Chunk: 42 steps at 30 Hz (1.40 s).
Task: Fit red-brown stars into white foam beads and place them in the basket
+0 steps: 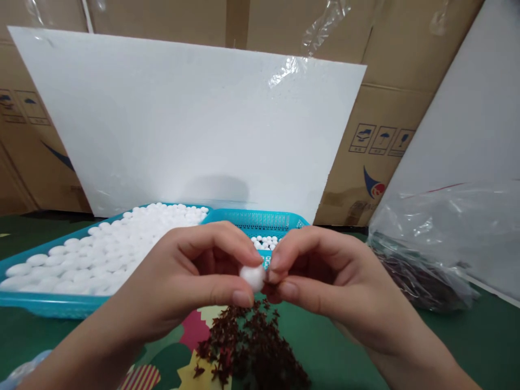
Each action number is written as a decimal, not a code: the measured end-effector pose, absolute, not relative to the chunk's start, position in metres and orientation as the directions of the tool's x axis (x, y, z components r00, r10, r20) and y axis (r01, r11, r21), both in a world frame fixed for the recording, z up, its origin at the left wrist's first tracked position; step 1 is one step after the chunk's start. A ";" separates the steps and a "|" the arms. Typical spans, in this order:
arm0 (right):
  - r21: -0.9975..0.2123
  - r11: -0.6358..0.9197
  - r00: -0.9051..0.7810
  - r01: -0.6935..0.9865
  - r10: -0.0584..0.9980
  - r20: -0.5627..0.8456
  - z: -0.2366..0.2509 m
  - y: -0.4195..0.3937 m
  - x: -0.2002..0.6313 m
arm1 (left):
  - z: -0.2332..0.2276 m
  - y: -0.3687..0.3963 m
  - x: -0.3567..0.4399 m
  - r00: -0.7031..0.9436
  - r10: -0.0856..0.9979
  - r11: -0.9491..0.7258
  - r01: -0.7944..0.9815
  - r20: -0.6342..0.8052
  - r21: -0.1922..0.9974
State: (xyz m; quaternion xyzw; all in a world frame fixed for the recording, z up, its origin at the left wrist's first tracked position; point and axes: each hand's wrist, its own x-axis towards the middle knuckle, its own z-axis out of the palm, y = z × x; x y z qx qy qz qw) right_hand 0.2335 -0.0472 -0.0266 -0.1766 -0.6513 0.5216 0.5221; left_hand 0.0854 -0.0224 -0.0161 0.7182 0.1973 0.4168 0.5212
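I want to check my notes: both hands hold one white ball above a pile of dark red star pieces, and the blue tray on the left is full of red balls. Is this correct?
Not quite. The head view shows the blue tray full of white balls, not red ones. The rest holds: the left hand and the right hand hold one white ball between their fingertips above the pile of dark red star pieces.

White board leans against stacked cardboard boxes; green tabletop below; soft, even light.
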 end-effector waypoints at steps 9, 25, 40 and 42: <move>-0.883 0.342 -0.415 -0.323 0.787 0.457 -0.026 -0.053 0.235 | -0.020 -0.027 0.087 0.547 0.690 -0.455 -0.182 0.475 0.872; -0.882 0.158 -0.344 -0.443 0.879 0.330 -0.028 -0.042 0.227 | -0.024 -0.025 0.088 0.471 0.332 -0.943 0.166 0.817 0.288; -0.885 0.308 -0.058 -0.350 0.935 0.349 -0.031 -0.036 0.219 | -0.032 -0.021 0.095 0.378 0.237 -0.949 0.288 0.895 0.129; -0.879 0.312 -0.072 -0.360 0.931 0.359 -0.031 -0.036 0.220 | -0.032 -0.021 0.095 0.359 0.249 -0.952 0.262 0.899 0.159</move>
